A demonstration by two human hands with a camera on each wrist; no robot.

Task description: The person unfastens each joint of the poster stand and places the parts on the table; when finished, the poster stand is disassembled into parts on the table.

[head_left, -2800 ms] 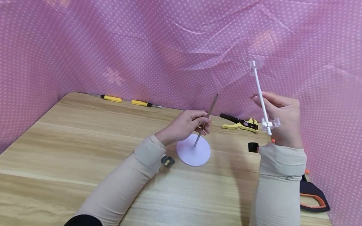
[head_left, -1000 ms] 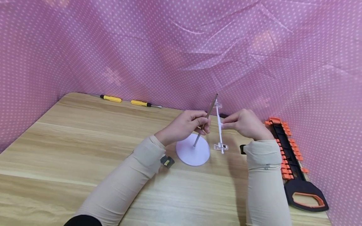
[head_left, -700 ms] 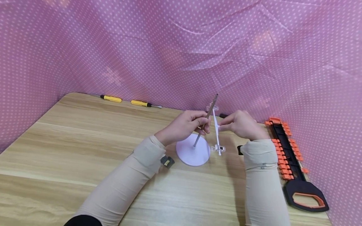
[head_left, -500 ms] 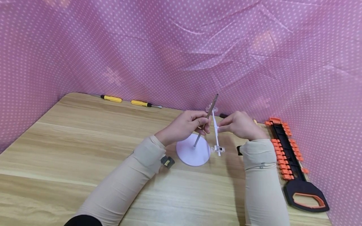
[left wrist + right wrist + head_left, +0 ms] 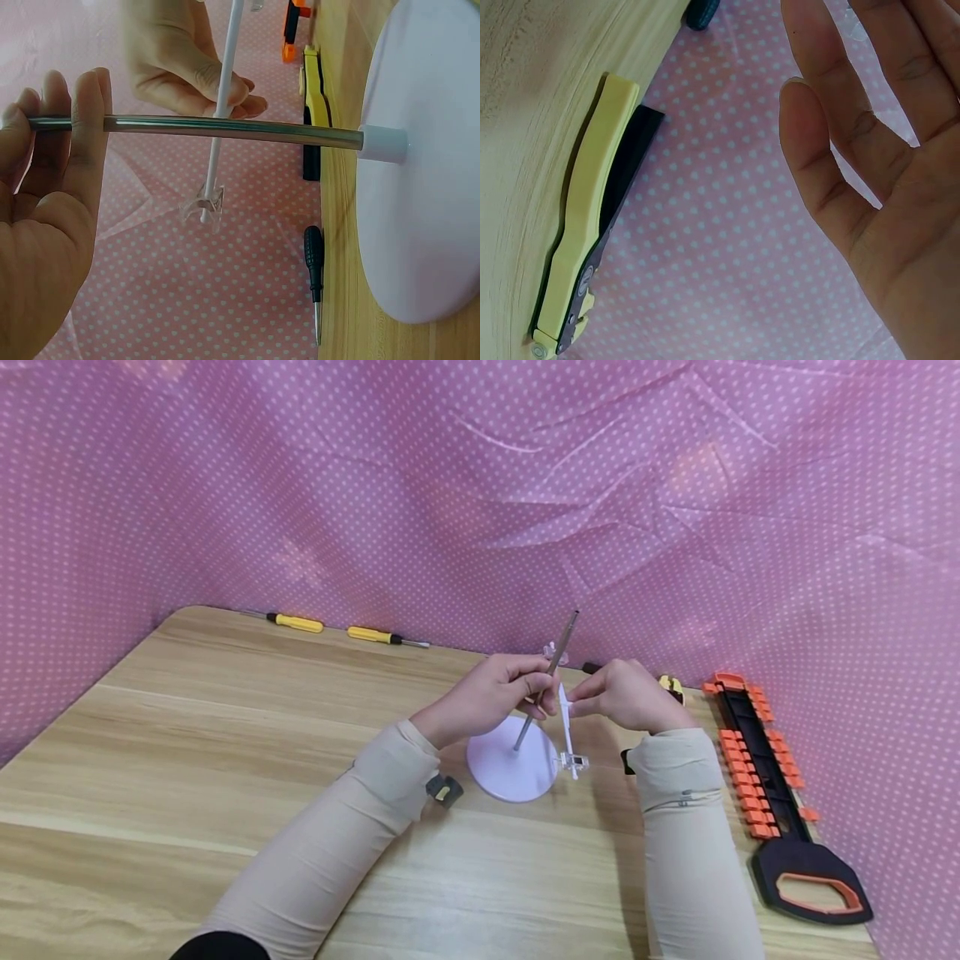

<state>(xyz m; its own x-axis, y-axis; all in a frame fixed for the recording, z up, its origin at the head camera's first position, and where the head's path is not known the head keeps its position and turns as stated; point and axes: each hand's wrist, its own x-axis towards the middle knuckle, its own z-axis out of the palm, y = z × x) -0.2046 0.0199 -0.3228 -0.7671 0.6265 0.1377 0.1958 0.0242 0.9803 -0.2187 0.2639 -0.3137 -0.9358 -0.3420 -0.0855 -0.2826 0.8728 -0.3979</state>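
My left hand [image 5: 498, 693] holds a slim metal rod [image 5: 561, 647] that stands, leaning slightly, in a round white base [image 5: 517, 781] on the table. Between thumb and fingertips, my right hand [image 5: 628, 697] pinches a thin white crossbar [image 5: 567, 735] with a clear plastic clip [image 5: 574, 762] at each end. The crossbar is just right of the metal rod in the head view and crosses behind it in the left wrist view; I cannot tell whether they touch. In the right wrist view my right hand [image 5: 907, 195] shows mostly palm, and the crossbar's shaft is out of sight.
Two yellow-handled screwdrivers [image 5: 300, 623] lie along the table's back edge. A yellow and black wire stripper [image 5: 585, 210] is behind my right hand. To the right lies a black and orange toothed rack with a handle [image 5: 813, 881]. Pink dotted cloth [image 5: 420, 510] hangs behind.
My right hand has come down and left from the upper right, bringing the crossbar beside the metal rod, then crept slightly further left and down. My left hand has stayed put.
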